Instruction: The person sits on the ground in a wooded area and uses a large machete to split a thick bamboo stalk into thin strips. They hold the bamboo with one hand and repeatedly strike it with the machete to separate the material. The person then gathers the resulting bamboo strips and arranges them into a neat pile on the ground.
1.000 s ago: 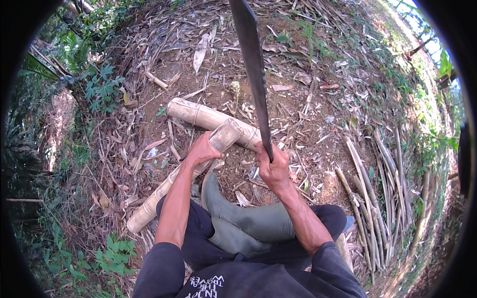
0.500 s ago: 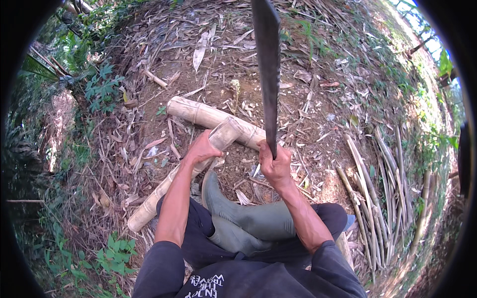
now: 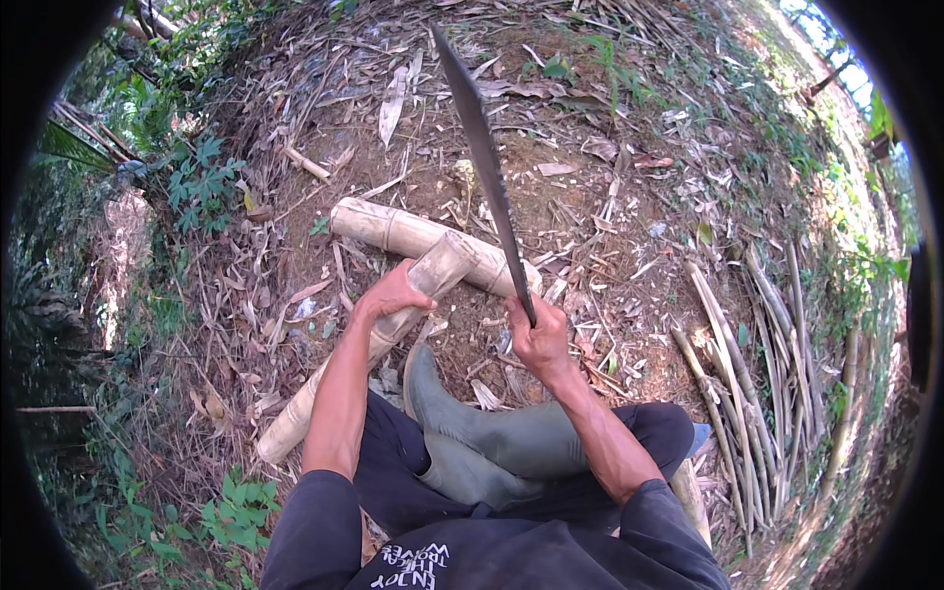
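On the ground: dry leaves, husks and split cane litter point(image 3: 629, 226) bare earth on a wooded slope.
Left hand: left hand point(image 3: 391, 295) is wrapped closed around the upper part of a pale bamboo pole point(image 3: 374, 339), just below its cut end.
Pole position: slanted from lower left up to centre, its top end propped on a second bamboo length point(image 3: 413, 236) lying crosswise.
Right hand: right hand point(image 3: 539, 339) is clenched on the handle of a long machete point(image 3: 482, 157), blade raised and pointing away, above the crosswise piece.
Legs: a green rubber boot point(image 3: 492, 438) sits between the forearms.
Handling, as a judgement: the pole looks stiff, hollow, fairly light, smooth-skinned and liable to roll; cut edges may splinter. Holding well back from the cut end seems safest.
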Demonstrator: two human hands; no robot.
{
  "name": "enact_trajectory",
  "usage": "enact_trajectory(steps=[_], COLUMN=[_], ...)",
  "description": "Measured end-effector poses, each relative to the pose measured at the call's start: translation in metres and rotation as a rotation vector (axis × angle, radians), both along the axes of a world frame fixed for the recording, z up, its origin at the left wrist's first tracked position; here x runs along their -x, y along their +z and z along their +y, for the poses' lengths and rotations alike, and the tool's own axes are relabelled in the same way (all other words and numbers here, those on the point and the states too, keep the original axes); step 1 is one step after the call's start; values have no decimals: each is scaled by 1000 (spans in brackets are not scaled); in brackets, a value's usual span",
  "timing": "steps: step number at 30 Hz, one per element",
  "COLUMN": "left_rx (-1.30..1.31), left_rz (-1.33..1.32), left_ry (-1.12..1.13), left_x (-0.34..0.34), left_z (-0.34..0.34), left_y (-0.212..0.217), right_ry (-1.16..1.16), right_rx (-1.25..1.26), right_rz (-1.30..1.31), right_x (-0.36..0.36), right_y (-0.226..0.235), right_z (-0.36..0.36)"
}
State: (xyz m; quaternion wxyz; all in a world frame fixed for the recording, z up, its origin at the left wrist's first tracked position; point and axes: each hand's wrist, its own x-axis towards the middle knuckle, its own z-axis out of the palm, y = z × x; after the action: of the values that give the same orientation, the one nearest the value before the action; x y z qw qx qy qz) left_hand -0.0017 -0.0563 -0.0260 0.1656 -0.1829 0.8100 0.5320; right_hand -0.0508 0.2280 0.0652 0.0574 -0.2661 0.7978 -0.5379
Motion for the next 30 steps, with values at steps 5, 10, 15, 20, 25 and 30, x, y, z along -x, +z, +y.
enact_trajectory(steps=[5,10,15,20,25,30], left_rx=[63,5,0,49,239,471], left_rz=[23,-35,-26,-18,122,185], left_ry=[-76,-47,-58,-22,12,49], left_x=[13,7,11,11,4,-15], left_z=[21,16,16,19,60,68], left_y=[24,17,13,16,32,18], right_ry=[34,18,13,45,59,45], right_rx=[-562,-209,-262,-582,-518,-375], right_rz=[-52,-35,-32,-250,-366,-264], right_x=[9,11,5,8,15,15], right_y=[-109,-10,-66,-132,-125,-55], right_z=[45,9,25,46,52,30])
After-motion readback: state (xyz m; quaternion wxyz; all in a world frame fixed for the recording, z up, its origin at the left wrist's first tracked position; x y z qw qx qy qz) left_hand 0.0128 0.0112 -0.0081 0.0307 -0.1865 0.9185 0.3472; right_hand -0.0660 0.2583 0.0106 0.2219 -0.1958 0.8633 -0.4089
